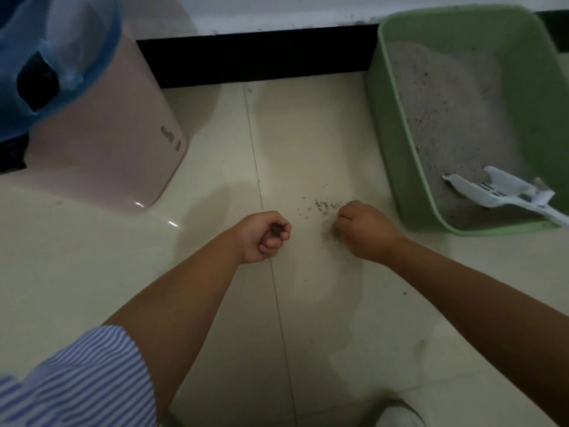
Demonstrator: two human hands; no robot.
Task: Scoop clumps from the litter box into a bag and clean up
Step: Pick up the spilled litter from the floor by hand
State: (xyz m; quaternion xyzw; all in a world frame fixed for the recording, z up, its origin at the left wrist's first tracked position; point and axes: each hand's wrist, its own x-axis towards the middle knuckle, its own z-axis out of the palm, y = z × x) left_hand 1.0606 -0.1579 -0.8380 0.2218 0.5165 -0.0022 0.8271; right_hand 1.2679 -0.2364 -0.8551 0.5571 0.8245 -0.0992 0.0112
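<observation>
1. The step in hand looks like the clean-up: the scoop (505, 197) lies in the green litter box (397, 143) at 3 o'clock, resting on the grey litter with its handle over the near rim, and neither hand touches it.
2. The left hand (264, 235) is curled into a loose fist around a small dark pinch of what seems to be gathered litter, held just above the floor (215, 303).
3. The right hand (366, 231) has its fingers bent down onto the floor among the spilled grains (324, 206); whether it has hold of any I cannot tell.
4. More grains lie scattered just at 12 o'clock of the right hand, between it and the box.
5. The pink bin (123, 143) with its blue bag (27, 57) stands at 10 o'clock, well apart from the hands.
6. Next, I judge, the remaining grains need gathering, then both handfuls must be carried to the bag without dropping any.
</observation>
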